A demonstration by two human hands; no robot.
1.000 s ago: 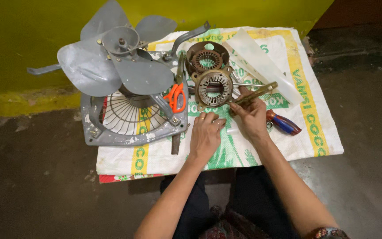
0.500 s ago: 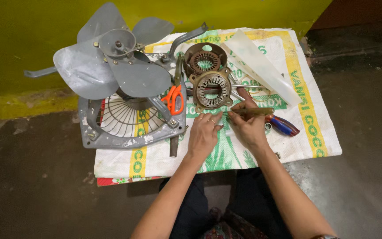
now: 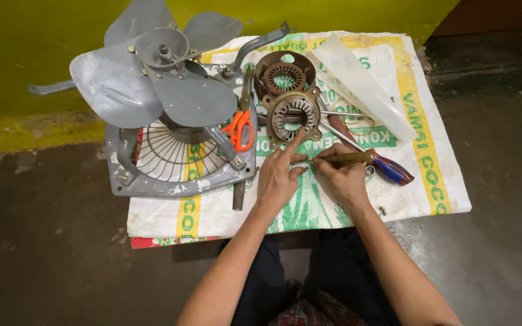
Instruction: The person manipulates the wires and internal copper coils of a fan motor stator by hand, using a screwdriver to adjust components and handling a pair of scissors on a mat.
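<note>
Fingers of the left hand (image 3: 279, 175) touched the round rusty metal stator (image 3: 291, 116) — right hand (image 3: 341, 178) just beside it gripped a brown-handled tool (image 3: 348, 158), lengthwise left-right.

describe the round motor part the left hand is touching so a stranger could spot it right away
Start at the big grey fan on the woven sack; right of its orange-handled scissors lie two round metal parts. It is the nearer one, the slotted ring under the left hand fingertips. Unlike the darker rusty housing behind, it is paler with corner lugs.
</note>
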